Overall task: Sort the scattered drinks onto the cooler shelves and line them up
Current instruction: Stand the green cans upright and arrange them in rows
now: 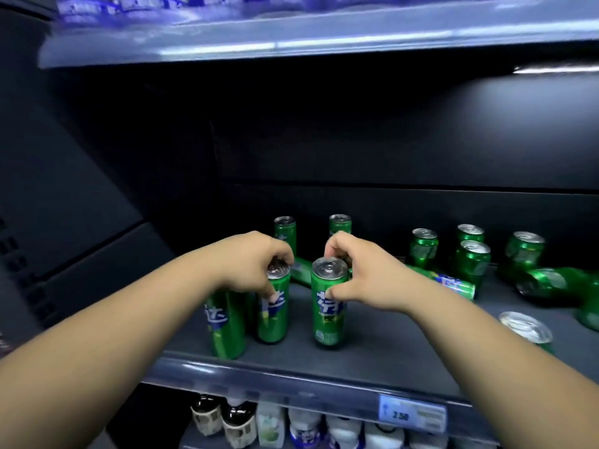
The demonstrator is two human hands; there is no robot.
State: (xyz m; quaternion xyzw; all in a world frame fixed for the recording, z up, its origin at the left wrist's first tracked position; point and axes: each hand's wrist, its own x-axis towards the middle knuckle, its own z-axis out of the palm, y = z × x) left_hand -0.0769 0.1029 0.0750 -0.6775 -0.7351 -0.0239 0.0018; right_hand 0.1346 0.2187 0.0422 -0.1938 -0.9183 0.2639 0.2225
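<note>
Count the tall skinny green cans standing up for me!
5 tall slim green metal cans stand upright: one at the front left, one held by the left hand, one held by the right hand, two at the back. The hands may hide more.

Dim cooler interior; glare off upper shelf strip (291, 43); edges blurred, wide-angle warped

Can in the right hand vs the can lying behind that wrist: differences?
The held can stands upright; the tipped can lies on its side. The right hand grips the held can near its top; no hand holds the tipped can. Both are slim green cans on the same shelf.
</note>
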